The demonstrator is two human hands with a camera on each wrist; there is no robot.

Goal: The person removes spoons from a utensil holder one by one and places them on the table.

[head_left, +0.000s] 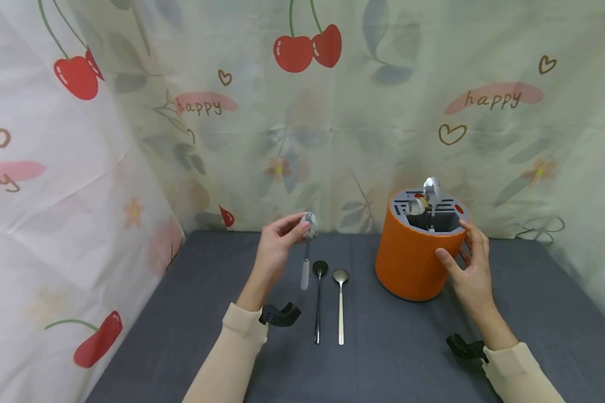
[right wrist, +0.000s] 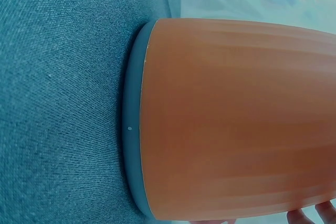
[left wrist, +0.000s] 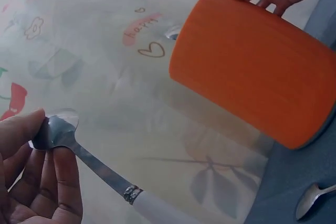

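Between thumb and fingers, my left hand pinches a spoon by its metal bowl. The spoon's white handle hangs downward, clear of the tablecloth. At the right, my right hand grips the side of an orange utensil holder, one finger near the rim and the thumb on the front wall. Upright on the table, the holder has a grey slotted top. Two spoons stand in its large opening, a silver spoon and a second spoon, bowls up; their lower ends are hidden.
A dark spoon and a light metal spoon lie side by side on the grey tablecloth, bowls toward the back. A patterned curtain hangs behind the table and along its left side.
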